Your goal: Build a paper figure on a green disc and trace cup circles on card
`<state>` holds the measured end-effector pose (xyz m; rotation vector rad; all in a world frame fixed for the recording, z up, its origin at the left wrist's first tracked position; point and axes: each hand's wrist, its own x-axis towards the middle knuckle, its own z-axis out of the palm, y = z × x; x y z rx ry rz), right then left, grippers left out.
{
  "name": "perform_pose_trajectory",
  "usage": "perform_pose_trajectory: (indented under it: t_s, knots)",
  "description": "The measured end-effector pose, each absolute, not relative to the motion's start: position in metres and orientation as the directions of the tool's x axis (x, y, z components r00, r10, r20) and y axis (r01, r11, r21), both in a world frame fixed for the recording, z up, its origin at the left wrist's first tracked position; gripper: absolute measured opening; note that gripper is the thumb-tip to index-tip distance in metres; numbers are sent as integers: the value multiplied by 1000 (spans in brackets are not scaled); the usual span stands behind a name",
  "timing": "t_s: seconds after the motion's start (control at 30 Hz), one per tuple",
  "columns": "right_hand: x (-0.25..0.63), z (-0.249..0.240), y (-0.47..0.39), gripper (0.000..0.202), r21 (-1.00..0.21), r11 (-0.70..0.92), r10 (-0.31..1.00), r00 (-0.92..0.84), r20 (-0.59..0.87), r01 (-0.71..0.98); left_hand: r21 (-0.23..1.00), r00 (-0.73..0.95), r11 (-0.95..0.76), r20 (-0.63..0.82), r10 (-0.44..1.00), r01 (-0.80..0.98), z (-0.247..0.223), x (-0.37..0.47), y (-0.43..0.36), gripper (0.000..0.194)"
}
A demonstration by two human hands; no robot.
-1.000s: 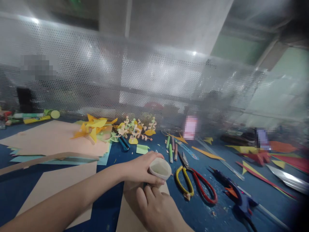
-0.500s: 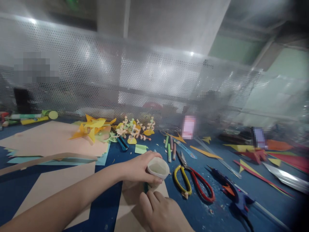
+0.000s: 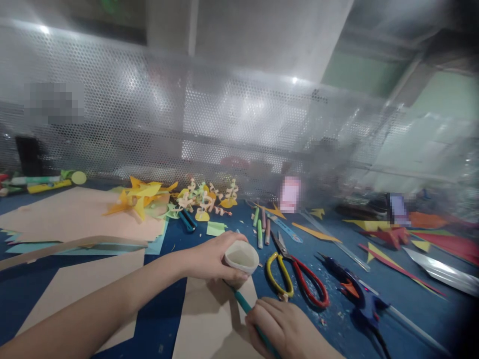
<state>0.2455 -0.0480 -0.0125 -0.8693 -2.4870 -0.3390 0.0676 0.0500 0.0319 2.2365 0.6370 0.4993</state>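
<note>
My left hand is wrapped round a whitish paper cup, its round opening facing up toward me. Beneath it lies a pale pinkish sheet of paper. My right hand grips a teal pencil-like tool, whose dark tip points at the base of the cup, close to my left fingers. Whether the tip touches the paper cannot be made out. Scissors with one yellow and one red handle lie just right of the cup.
A blue glue gun lies at the right. Stacked paper and yellow paper shapes are at the left. Curled paper pieces, a blue cutter and chalk-like sticks sit farther back. Red paper scraps lie at the right.
My right hand has moved right and slightly away from the cup, showing more of the teal tool. My left hand still holds the cup. The whole view has shifted slightly.
</note>
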Motion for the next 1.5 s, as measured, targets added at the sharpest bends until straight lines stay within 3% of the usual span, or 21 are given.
perform_pose_trajectory:
  t_s: [0.3,0.67,0.87,0.97,1.5]
  knots:
    - [264,-5,-47,15,-270,683,711,-535,456,678,770,791,-574,154,593,280,27,68,52,59]
    - [274,-9,-47,15,-445,546,834,-408,372,710,762,794,-583,157,588,281,30,70,51,57]
    - [275,-12,-44,17,-578,438,884,-215,414,689,741,801,-615,181,571,271,30,71,52,53]
    - [274,-12,-38,14,-589,394,899,-164,405,706,743,796,-607,173,580,282,29,71,52,54]
    - [269,-8,-33,10,-577,418,902,-248,352,701,712,795,-637,186,577,296,31,72,51,54]
